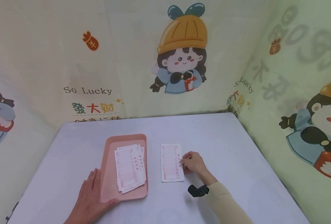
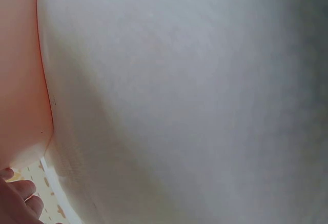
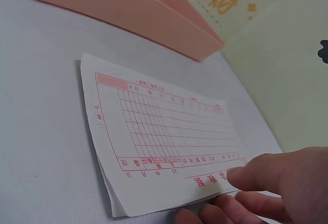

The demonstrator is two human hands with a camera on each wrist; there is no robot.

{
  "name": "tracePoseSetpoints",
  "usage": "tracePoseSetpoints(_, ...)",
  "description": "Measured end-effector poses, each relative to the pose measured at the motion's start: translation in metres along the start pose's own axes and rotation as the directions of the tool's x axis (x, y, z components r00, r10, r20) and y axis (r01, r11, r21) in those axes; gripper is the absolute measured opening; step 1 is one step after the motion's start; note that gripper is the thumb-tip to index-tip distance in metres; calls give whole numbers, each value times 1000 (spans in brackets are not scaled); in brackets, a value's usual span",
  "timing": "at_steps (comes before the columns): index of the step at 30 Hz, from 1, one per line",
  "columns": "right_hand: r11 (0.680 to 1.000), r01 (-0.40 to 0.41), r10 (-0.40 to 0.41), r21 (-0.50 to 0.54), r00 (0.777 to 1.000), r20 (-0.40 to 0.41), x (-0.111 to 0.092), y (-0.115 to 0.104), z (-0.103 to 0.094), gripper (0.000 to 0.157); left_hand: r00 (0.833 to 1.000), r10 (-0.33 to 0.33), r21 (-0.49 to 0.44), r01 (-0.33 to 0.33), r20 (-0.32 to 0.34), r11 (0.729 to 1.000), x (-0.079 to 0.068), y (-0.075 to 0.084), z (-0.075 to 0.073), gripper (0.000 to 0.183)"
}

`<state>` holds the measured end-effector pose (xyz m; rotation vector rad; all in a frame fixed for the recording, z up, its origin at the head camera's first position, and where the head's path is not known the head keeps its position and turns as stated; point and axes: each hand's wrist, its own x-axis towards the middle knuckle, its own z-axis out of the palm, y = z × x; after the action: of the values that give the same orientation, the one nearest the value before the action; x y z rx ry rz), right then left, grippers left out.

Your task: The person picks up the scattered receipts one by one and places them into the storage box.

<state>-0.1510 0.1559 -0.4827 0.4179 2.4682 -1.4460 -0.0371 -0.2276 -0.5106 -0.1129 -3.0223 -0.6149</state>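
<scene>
On the table a small stack of white receipt slips printed in red (image 1: 171, 163) lies to the right of a pink tray (image 1: 109, 186). My right hand (image 1: 194, 163) pinches the right edge of this stack. In the right wrist view the thumb (image 3: 256, 171) lies on top of the printed sheet (image 3: 159, 137), with fingers curled at and below its edge. Flat along the tray's left side rests my left hand (image 1: 91, 193), fingers straight, thumb against the near rim. More receipt slips (image 1: 127, 168) lie fanned inside the tray.
A white cloth covers the table (image 1: 210, 137). Behind it and at the right hang printed curtains (image 1: 132, 62) with cartoon figures. A black strap-on device (image 1: 198, 190) sits at my right wrist. The left wrist view shows mostly blurred white cloth (image 2: 169, 80).
</scene>
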Motion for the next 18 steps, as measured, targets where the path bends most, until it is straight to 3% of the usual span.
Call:
tracePoseSetpoints(14,997,6,-11,-73,997,-71,1,1,8,25,1000,11,6,-11,-18,1000,-2,-1,0,133)
tracePoseSetpoints(18,997,14,-21,-78,996,-86,1,1,9,25,1000,-4,-4,4,2,1000,-1,0,-1,134)
